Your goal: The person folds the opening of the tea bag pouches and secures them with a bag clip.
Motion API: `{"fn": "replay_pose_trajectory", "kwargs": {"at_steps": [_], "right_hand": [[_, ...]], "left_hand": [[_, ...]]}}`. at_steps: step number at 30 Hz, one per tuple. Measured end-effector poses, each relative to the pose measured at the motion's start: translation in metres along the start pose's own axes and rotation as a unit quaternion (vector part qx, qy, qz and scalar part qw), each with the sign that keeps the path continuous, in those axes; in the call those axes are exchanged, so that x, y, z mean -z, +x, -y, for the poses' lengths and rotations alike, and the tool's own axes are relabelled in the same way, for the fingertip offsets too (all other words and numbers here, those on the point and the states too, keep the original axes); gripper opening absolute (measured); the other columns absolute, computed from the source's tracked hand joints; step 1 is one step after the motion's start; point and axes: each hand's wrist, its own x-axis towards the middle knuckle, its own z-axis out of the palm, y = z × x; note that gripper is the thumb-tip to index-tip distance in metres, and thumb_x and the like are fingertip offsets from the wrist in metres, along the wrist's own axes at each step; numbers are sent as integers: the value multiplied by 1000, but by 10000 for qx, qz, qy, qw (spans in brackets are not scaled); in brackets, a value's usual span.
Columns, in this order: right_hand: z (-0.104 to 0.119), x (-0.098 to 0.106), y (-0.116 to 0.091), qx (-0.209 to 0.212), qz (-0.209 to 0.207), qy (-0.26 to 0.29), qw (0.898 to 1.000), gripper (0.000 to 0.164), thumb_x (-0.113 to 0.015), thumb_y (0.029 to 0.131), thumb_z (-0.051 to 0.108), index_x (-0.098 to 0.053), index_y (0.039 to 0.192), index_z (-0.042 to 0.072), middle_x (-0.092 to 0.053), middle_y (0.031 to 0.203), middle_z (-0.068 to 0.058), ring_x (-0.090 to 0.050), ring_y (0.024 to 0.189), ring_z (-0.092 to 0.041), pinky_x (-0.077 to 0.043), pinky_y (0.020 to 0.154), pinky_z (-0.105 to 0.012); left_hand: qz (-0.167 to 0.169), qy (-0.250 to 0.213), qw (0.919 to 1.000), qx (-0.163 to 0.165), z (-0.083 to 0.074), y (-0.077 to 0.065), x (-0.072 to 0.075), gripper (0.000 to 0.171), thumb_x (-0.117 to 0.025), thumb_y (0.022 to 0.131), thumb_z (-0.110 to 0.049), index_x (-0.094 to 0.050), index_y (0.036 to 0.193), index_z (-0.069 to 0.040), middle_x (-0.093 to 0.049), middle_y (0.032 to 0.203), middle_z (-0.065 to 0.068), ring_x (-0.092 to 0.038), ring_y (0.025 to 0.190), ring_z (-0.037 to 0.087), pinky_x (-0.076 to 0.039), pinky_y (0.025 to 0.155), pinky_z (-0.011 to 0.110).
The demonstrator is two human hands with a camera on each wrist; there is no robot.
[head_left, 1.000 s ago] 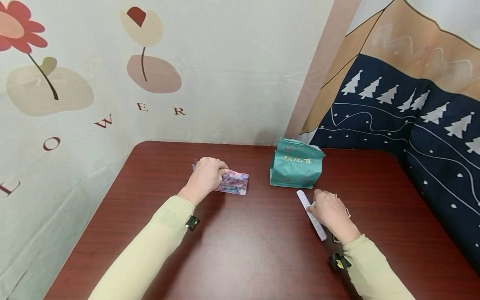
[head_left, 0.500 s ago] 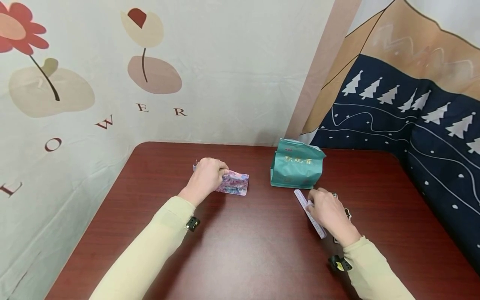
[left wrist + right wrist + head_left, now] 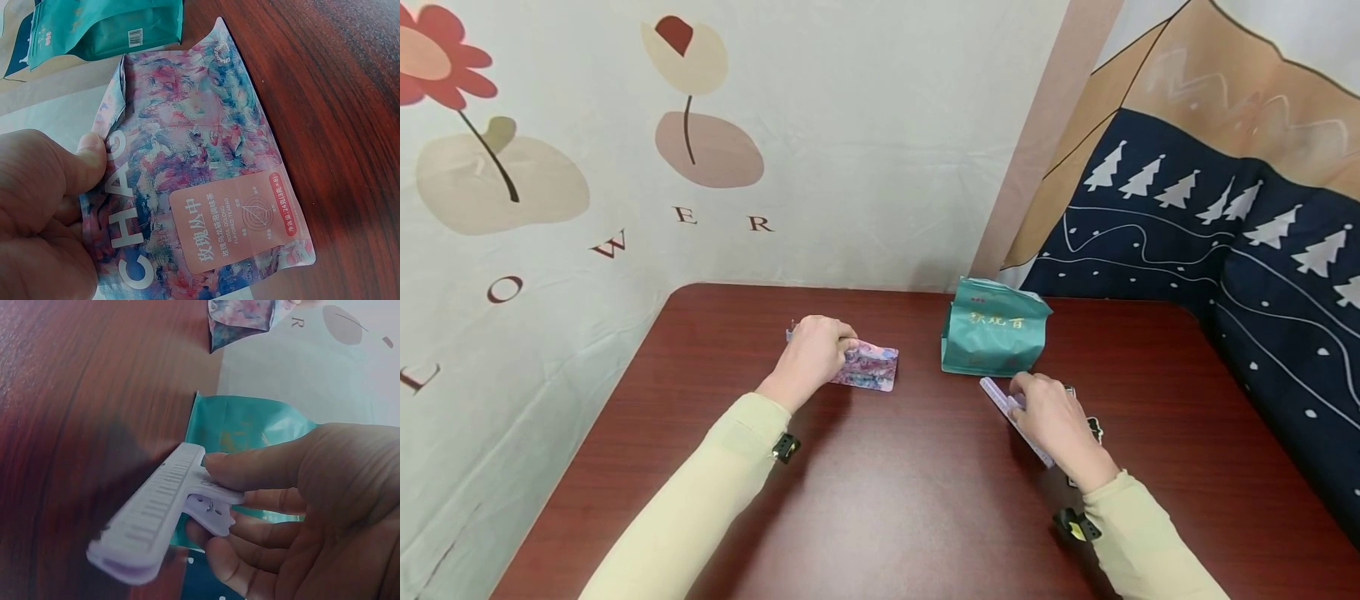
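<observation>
My left hand [image 3: 812,350] grips a pink-and-blue patterned tea pouch [image 3: 194,137] by its top edge, with the thumb on the lettered face. The pouch rests at the left middle of the table in the head view. On the right, my right hand [image 3: 1051,412] holds a long pale lilac bag clip [image 3: 156,509] by its handle. The thumb lies on one handle tab, and the fingers are curled by the other one beneath. Piano-key-like markings run along the clip's bar. In the head view the clip slants just in front of the green pouch [image 3: 992,329].
The dark red wooden table [image 3: 895,492] spans the lower view. Behind it hang a pale flower-print curtain [image 3: 865,167] and a navy tree-print cloth [image 3: 1150,225]. A small dark object with a pale edge [image 3: 1095,429] shows beside the right hand, mostly hidden.
My right hand has shifted slightly up and left with the clip. The clip has turned so that its bar looks narrower. The left hand and its pouch stay in place.
</observation>
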Motion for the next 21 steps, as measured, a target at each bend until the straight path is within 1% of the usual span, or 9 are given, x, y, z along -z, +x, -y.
{"fn": "replay_pose_trajectory", "kwargs": {"at_steps": [5, 10, 14, 17, 21], "right_hand": [[2, -1, 1, 48, -42, 63, 10000, 24, -77, 86, 5, -72, 108, -1, -71, 102, -21, -66, 86, -32, -57, 77, -53], [4, 0, 3, 84, -39, 90, 9999, 28, -80, 83, 3, -71, 110, -2, -70, 101, -20, -67, 86, -32, -58, 78, -53], [6, 1, 5, 189, -94, 136, 9997, 26, -80, 84, 2, -71, 107, -2, -68, 98, -19, -65, 84, -30, -58, 77, -51], [8, 2, 6, 338, -179, 211, 9990, 22, -80, 84, 2, -71, 104, -2, -68, 96, -18, -65, 83, -31, -58, 77, -51], [10, 1, 8, 522, -284, 304, 9978, 22, -81, 83, 2, -71, 102, -3, -67, 94, -18, -65, 84, -32, -58, 78, -52]], "left_hand": [[-22, 36, 10000, -40, 0, 0, 0, 7, -77, 92, -8, -82, 90, -3, -79, 88, 9, -75, 85, 28, -59, 81, 44], [8, 76, 10000, -14, 0, -1, 1, 8, -77, 92, -10, -82, 90, -4, -79, 88, 8, -75, 86, 28, -59, 81, 44], [28, 99, 9999, 6, 0, -1, 1, 8, -76, 93, -10, -82, 91, -5, -79, 89, 8, -75, 86, 28, -59, 82, 44], [34, 130, 9999, -7, -1, 0, 1, 8, -76, 93, -10, -82, 90, -5, -79, 88, 8, -75, 86, 28, -59, 82, 44], [46, 133, 9999, 3, -1, 0, 2, 8, -76, 93, -10, -82, 90, -5, -79, 88, 8, -75, 87, 28, -59, 82, 44]]}}
